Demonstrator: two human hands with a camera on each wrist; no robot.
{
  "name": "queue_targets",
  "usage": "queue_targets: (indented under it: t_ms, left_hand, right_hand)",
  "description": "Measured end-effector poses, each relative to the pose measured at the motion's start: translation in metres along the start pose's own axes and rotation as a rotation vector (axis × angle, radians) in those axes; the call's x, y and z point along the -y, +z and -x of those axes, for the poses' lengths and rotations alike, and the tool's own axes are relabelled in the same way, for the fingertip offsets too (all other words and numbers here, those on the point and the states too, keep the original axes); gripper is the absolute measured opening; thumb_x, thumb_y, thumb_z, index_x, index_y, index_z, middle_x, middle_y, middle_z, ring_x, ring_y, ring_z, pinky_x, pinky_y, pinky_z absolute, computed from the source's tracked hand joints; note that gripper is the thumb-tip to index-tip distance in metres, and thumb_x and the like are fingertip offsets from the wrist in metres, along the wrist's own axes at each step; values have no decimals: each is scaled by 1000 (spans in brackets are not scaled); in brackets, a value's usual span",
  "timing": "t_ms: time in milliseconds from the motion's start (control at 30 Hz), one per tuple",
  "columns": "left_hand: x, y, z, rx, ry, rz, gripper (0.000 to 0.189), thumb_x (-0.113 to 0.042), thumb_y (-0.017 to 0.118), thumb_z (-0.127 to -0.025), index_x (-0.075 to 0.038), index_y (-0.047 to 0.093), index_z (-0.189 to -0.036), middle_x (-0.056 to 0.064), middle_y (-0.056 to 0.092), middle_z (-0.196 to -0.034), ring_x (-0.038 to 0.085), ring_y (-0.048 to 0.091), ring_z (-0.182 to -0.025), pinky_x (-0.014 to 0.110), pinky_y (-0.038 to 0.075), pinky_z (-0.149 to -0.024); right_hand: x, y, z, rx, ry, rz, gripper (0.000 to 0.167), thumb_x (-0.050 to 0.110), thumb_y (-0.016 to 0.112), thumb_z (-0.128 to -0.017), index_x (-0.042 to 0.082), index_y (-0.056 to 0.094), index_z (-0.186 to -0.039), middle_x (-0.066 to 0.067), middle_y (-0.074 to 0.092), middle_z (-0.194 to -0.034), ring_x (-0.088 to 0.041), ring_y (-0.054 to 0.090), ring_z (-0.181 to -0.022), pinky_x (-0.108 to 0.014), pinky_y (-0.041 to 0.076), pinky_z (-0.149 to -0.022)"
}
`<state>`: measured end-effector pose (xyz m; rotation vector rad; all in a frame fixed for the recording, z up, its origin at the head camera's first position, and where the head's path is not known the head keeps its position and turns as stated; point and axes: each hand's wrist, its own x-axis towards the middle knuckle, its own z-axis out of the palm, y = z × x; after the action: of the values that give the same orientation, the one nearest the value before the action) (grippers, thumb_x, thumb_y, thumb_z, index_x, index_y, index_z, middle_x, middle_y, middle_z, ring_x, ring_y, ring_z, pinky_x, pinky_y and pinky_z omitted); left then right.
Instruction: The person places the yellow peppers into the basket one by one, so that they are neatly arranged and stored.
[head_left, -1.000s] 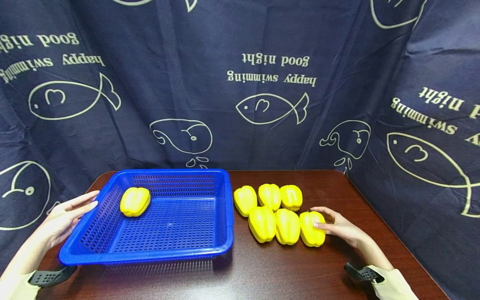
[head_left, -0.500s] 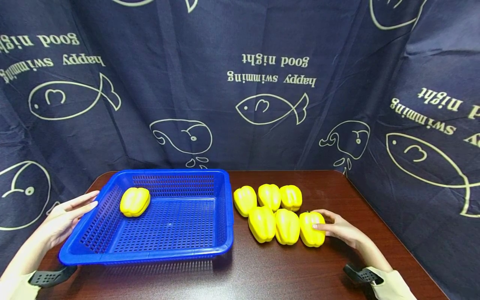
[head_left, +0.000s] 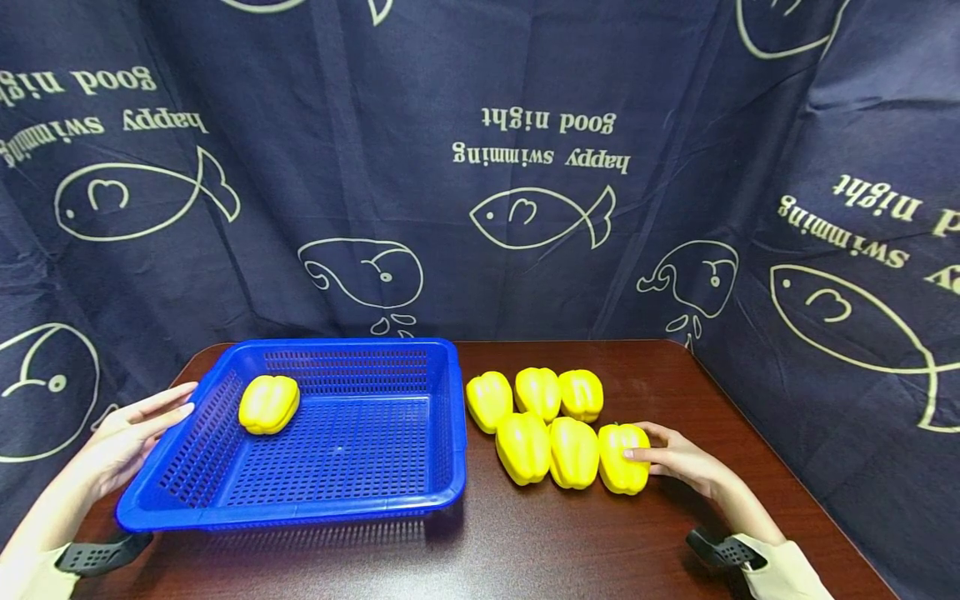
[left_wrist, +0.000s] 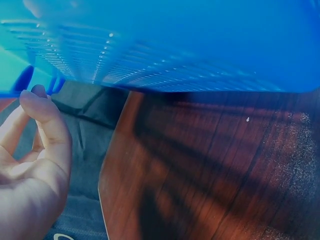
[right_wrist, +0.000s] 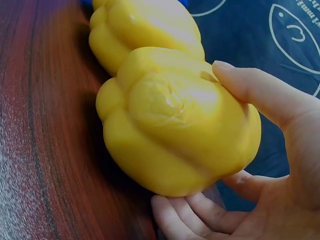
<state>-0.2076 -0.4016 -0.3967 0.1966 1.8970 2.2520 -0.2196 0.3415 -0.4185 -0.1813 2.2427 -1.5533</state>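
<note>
A blue plastic basket [head_left: 337,503] with slotted walls stands on the left of the table, one yellow bell pepper [head_left: 268,405] lying inside at its left. My left hand [head_left: 127,437] is at the basket's left rim; in the left wrist view its thumb and a fingertip pinch the rim [left_wrist: 55,86]. Right of the basket, several yellow bell peppers sit close together in two rows. My right hand [head_left: 686,460] grips the rightmost bell pepper of the front row [head_left: 624,467]. Seen from the right wrist, the thumb lies on that pepper [right_wrist: 175,125] and the fingers curl under its side.
The brown wooden table [head_left: 540,550] has its right edge beyond the right hand. A dark blue curtain [head_left: 525,292] with fish drawings hangs behind and at both sides. A neighbouring bell pepper [right_wrist: 150,30] sits directly beside the gripped one.
The right hand's far fingers have drawn in slightly around the bell pepper. The left hand, the basket and the peppers stay in place.
</note>
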Motion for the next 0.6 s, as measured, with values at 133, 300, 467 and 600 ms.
queue_targets:
  t_ms: [133, 300, 467, 600]
  left_hand:
    - [0, -1, -1, 7, -2, 2, 44, -5, 40, -102, -38, 67, -114, -17, 70, -105, 9, 70, -90, 28, 59, -71]
    - [2, -3, -1, 3, -9, -10, 43, -6, 41, -102, -38, 67, -114, -18, 70, -106, 8, 70, -90, 28, 59, -71]
    - [3, -4, -1, 14, -6, -3, 43, -6, 41, -102, -38, 67, -115, -17, 70, -106, 9, 71, -90, 29, 59, -72]
    - [2, -4, -1, 20, 2, -1, 44, -5, 40, -103, -38, 66, -115, -17, 70, -107, 9, 71, -90, 29, 59, -72]
  right_hand:
    - [0, 0, 2, 21, -22, -48, 65, 19, 64, -90, -12, 30, -136, 0, 61, -107, -13, 65, -93, -27, 56, -80]
    - [0, -1, 3, 29, -26, -97, 62, 17, 63, -91, -11, 30, -135, 4, 61, -106, -11, 65, -93, -27, 56, -81]
    - [0, -2, 2, 1, -20, -91, 66, 18, 62, -91, -11, 27, -138, 5, 61, -104, -9, 64, -92, -26, 55, -81]
    - [1, -5, 2, -14, -21, -99, 66, 17, 61, -91, -11, 25, -139, 6, 61, -102, -8, 64, -91, -26, 55, -80]
